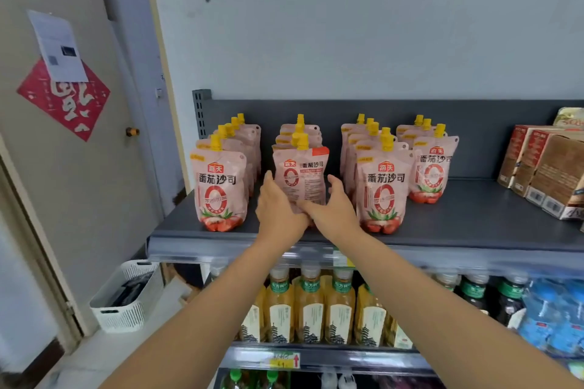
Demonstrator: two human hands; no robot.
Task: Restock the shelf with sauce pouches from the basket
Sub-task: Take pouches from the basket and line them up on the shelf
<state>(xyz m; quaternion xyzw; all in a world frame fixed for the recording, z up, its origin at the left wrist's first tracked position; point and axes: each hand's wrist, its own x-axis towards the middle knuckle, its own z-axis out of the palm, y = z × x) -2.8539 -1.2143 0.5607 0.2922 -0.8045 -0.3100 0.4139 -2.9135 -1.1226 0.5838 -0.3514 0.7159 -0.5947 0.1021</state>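
Note:
Pink sauce pouches with yellow caps stand in several rows on the grey top shelf [474,218]. The front pouch of the second row [301,177] stands upright with its back label toward me. My left hand [278,208] holds its left side with fingers pointing up. From the other side, my right hand [335,208] grips it, thumb lying across the lower front. Its base is hidden behind my hands. The leftmost row's front pouch [219,189] and the third row's front pouch [382,193] flank my hands. The white basket [126,303] sits on the floor at lower left.
Brown cartons [543,170] fill the shelf's right end. Bare shelf lies between the fourth pouch row [431,170] and the cartons. Tea bottles [311,309] and water bottles [553,319] stand on the shelf below. A door [63,167] is at left.

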